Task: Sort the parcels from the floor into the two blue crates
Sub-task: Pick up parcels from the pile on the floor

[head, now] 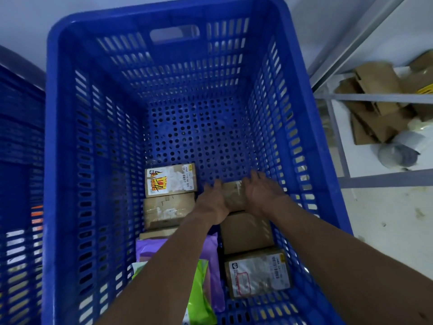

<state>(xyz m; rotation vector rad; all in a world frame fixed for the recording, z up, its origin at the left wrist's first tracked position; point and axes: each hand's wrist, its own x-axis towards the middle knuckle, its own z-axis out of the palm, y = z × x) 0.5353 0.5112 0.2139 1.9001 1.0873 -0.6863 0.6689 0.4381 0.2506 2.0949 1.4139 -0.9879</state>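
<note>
Both arms reach deep into the blue crate (pixel 70 160), and a small taped brown parcel (pixel 234 195) sits on the crate floor directly between the 2 hands. The left hand (pixel 214 201) presses its palm against the parcel's left side; the right hand (pixel 260 192) lies against the right side with fingers spread forward, not curled around it. The parcel's long axis runs away from the person, in line with the plain box (pixel 246 231) just behind it and beside the labelled box (pixel 169 179) to the left. Neither hand is nearer; release likely means drawing both apart.
</note>
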